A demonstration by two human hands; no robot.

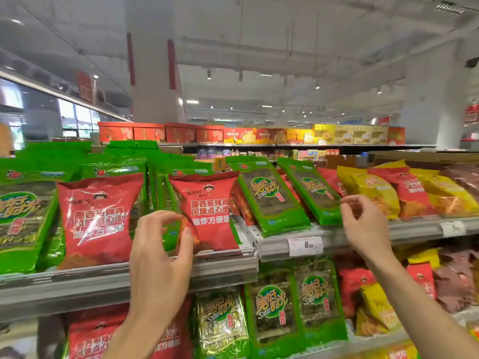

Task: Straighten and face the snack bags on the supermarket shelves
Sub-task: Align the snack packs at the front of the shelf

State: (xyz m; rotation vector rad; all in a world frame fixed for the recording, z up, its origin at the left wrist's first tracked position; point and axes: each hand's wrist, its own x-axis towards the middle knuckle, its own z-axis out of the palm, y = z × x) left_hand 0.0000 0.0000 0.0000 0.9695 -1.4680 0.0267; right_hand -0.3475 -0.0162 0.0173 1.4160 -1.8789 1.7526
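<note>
A red snack bag stands upright at the front of the upper shelf. My left hand pinches its lower left corner, thumb on the front. Another red bag stands to its left. To the right, two green seaweed bags lean back, tilted to the left. My right hand hovers with loosely curled fingers beside the right green bag's lower right corner and holds nothing. Yellow bags and red bags lie slanted further right.
More green seaweed bags fill the upper shelf's left side. A price tag hangs on the shelf rail. The lower shelf holds seaweed bags and red bags. Boxed goods line a far aisle.
</note>
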